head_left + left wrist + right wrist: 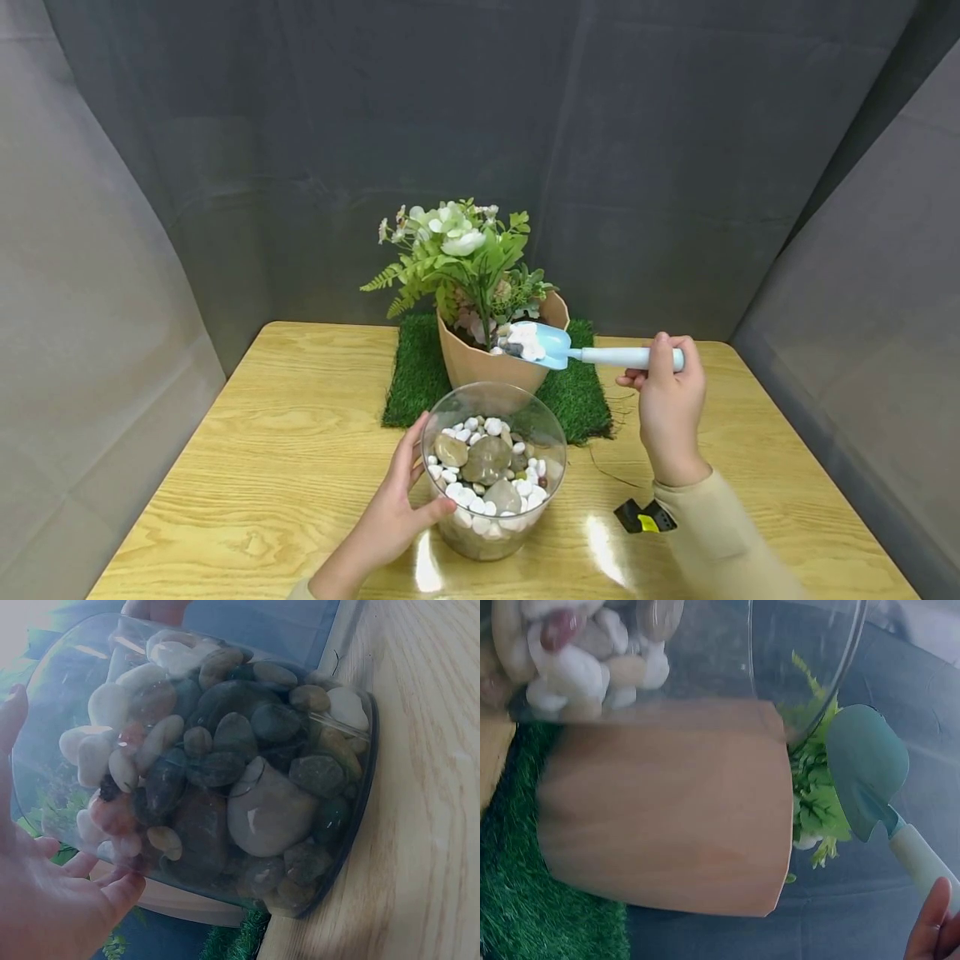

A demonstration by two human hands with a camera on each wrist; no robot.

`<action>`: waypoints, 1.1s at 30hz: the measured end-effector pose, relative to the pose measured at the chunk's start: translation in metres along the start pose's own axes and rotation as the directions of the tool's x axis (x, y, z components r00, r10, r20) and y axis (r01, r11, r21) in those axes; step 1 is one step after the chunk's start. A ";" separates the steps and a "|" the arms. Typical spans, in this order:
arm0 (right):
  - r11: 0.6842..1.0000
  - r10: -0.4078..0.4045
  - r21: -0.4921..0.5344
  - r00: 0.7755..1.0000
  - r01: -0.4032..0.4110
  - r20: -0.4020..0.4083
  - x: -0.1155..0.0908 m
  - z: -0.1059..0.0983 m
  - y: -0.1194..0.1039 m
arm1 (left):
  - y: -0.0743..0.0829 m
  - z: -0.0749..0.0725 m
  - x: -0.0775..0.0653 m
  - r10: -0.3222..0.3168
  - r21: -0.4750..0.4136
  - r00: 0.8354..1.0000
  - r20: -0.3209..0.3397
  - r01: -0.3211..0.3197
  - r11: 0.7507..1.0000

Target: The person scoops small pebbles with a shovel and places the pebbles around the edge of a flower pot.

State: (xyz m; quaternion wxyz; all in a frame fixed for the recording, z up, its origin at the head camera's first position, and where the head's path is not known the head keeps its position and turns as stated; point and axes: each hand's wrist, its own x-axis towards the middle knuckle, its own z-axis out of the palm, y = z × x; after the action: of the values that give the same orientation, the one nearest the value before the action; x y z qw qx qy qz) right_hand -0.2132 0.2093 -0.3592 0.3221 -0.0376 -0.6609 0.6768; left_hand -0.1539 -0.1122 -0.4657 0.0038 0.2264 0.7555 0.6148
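My right hand (672, 408) grips the white handle of a small light-blue trowel (557, 346). White and grey pebbles (525, 340) lie on its blade, which is over the front rim of a peach-coloured flowerpot (480, 364). The pot holds leafy greenery with white flowers (453, 233). In the right wrist view the underside of the trowel (866, 765) shows beside the pot. My left hand (397, 508) holds a clear round bowl (487, 547) by its left side, thumb at the near rim. Several white pebbles and larger grey and brown stones (270, 810) fill its lower part.
Under the pot lies a square of artificial grass (581, 404), with loose dark strands at its right edge. A black and yellow tag (647, 518) shows by the right sleeve. Grey cloth (675, 167) hangs behind and beside the wooden table (285, 433).
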 end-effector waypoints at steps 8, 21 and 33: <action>0.999 0.016 -0.034 1.000 -0.016 -0.013 0.020 -0.002 0.010 | -0.001 0.001 0.000 0.000 0.001 1.000 0.010 0.000 1.000; 0.995 0.040 -0.088 0.999 -0.041 -0.012 0.043 -0.008 0.024 | -0.002 0.001 0.001 0.006 0.008 1.000 0.015 -0.006 1.000; 0.984 0.011 -0.177 0.999 -0.005 0.033 0.051 -0.005 0.027 | -0.004 0.000 0.000 0.002 -0.009 1.000 0.006 -0.002 1.000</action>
State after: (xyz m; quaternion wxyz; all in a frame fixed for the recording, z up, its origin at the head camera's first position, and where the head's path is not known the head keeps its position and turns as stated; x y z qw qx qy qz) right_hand -0.2614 0.2408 -0.3661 0.3034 -0.0571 -0.7236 0.6174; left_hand -0.1551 -0.1127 -0.4691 0.0065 0.2292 0.7525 0.6173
